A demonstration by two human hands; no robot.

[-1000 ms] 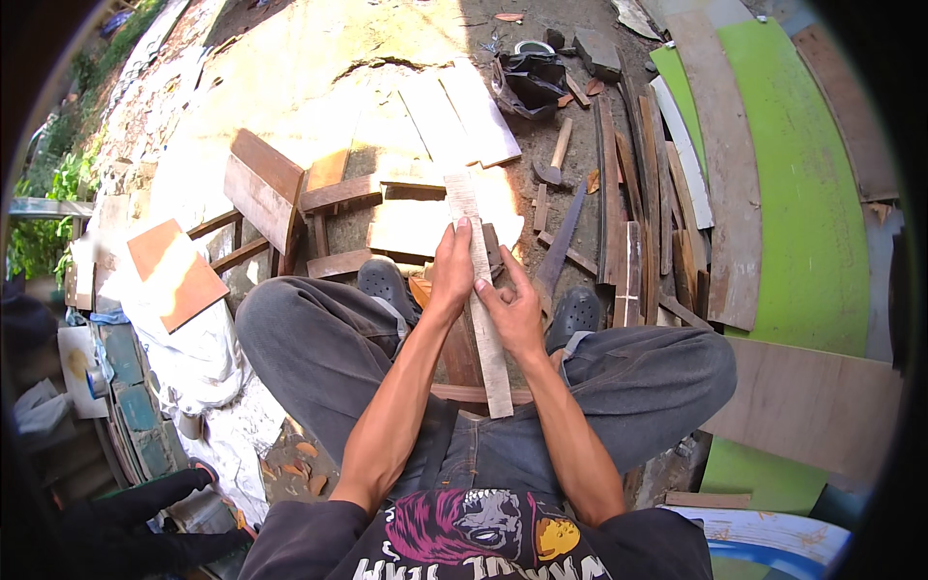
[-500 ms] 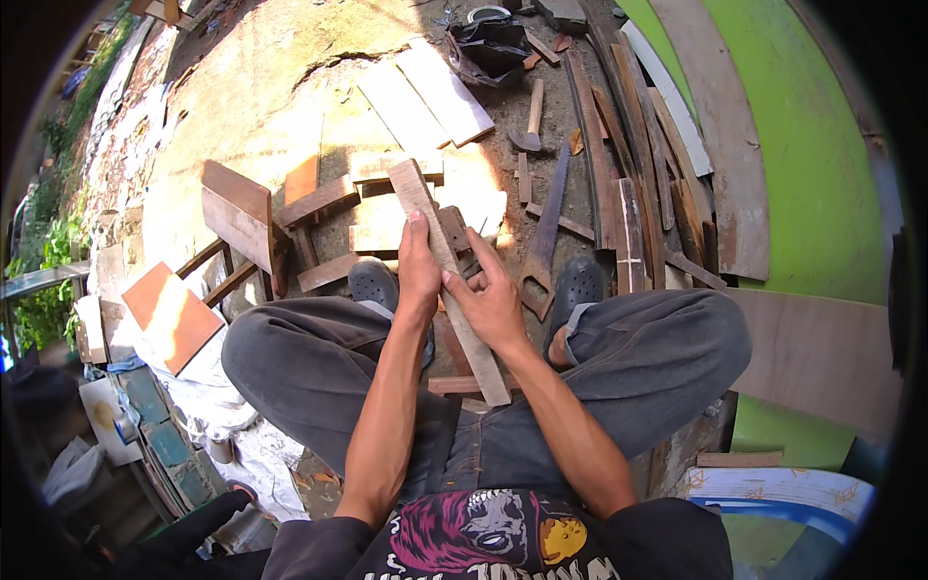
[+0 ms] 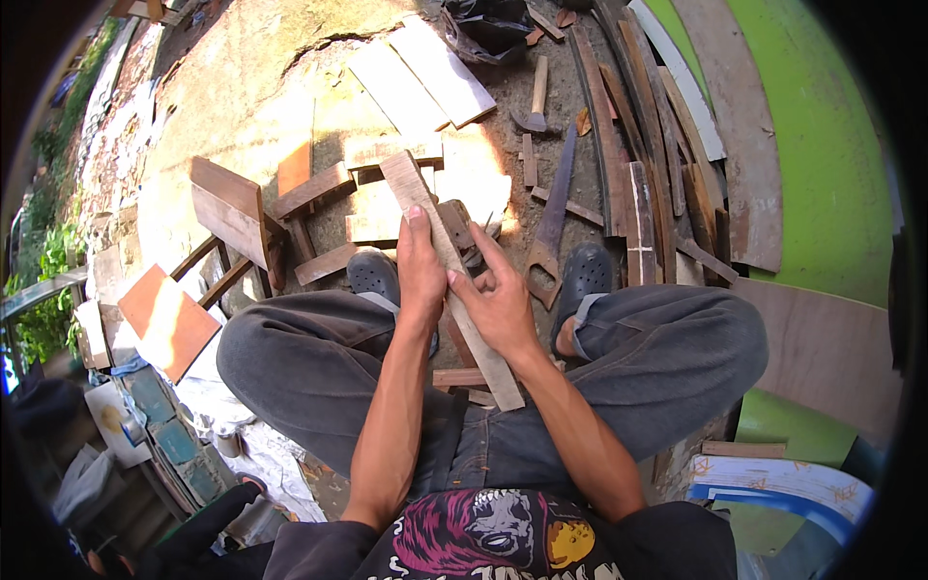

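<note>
Okay, you're gripping the wooden strip [image 3: 440,234] with left hand [image 3: 422,275] and right hand [image 3: 498,314]; it's slanting between your knees, near end over your grey trousers [image 3: 633,362]. Loosening thumbs could be letting it tip; sliding skin could be catching splinters. It's looking flat, straight, greyish-brown, roughish, with fine crosswise lines.

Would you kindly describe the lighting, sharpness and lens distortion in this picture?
Head view, light: glare washes out the pale boards, while the saw and hammer lie in shade; head view, sharpness: the wooden strip looks fairly crisp; head view, distortion: the fisheye seems to bow the grayish board at right, with black corners.
</note>
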